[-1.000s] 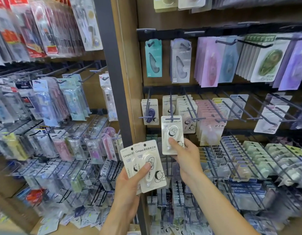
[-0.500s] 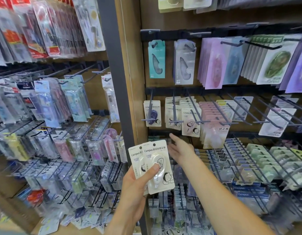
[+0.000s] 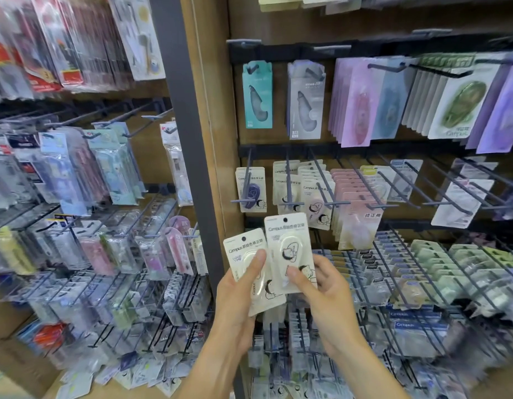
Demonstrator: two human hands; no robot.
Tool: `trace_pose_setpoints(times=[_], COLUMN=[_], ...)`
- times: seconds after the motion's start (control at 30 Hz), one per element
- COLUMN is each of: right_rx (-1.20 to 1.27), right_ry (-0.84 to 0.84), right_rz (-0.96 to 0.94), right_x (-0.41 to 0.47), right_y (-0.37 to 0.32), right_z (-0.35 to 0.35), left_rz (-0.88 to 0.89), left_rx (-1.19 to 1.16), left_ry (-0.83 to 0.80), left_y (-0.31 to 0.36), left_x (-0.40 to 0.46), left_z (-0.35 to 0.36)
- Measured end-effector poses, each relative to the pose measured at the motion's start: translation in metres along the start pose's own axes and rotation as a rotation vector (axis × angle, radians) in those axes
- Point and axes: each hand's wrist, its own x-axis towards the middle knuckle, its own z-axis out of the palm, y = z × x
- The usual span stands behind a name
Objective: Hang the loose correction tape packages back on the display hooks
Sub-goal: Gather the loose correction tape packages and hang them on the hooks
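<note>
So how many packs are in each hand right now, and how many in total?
Left hand: 1 cream Campus correction tape card pack
Right hand: 1 matching cream card pack
Total: 2

Left hand [image 3: 235, 298]: bare; no ring, glove or strap seen.
Right hand [image 3: 327, 295]: bare; no ring or glove seen.
Left forearm [image 3: 212, 367]: uncovered to the frame's lower edge; no sleeve, no watch.
Right forearm [image 3: 361, 370]: uncovered likewise; no sleeve, no band.
Nails: short, unpainted where visible.
</note>
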Motion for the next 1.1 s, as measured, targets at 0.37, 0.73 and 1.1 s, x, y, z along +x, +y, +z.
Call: trace_pose_setpoints(times=[0.37, 0.73, 1.1], right_rx=[0.048, 0.105, 0.332], right_ry=[0.060, 0.219, 0.446], right_rz=[0.051, 0.070, 0.411], right_x=[0.021, 0.046, 0.123], right_y=[-0.002, 0.000, 0.012], right_z=[0.008, 0.022, 0.038], left_rz=[-0.017, -0.025, 0.000], left_rx=[0.060, 0.053, 0.164], left_ry=[0.081, 0.063, 0.007], left_y=[-0.001, 0.002, 0.002], left_x=[0.007, 0.007, 0.003], left_z=[-0.017, -0.018, -0.021])
